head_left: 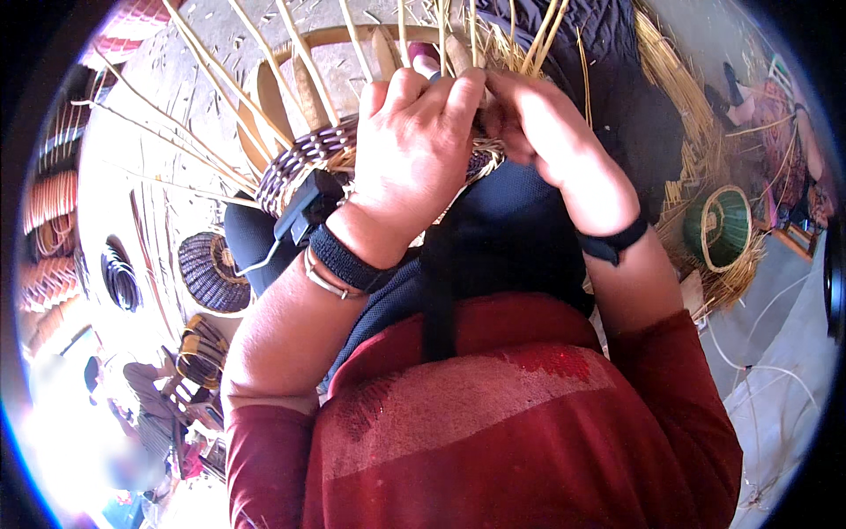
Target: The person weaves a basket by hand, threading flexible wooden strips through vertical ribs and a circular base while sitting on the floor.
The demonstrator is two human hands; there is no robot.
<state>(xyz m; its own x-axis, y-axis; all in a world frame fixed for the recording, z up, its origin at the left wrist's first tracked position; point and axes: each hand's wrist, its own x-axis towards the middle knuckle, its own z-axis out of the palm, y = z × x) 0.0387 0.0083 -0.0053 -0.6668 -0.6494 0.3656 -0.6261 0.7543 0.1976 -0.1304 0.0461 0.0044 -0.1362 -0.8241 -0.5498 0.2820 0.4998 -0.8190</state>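
A partly woven basket (pixel 295 159) with dark and pale weave and tall pale stakes (pixel 322 93) lies across my lap, flat wooden pieces (pixel 263 101) standing among the stakes. My left hand (pixel 412 150) is closed over its upper part, knuckles up, fingertips hidden. My right hand (pixel 555 141) is beside it at the right, fingers bent toward the weave and blurred by motion; what they touch is hidden behind my left hand. Each wrist wears a black band.
A dark round basket (pixel 211 269), coiled dark strips (pixel 123 282) and stacked orange items (pixel 53 203) lie left; a seated person (pixel 141 397) is lower left. Straw bundles (pixel 670 70), dark cloth (pixel 621 97), a green basket (pixel 714 229) and another person's patterned clothing (pixel 780 150) are at right.
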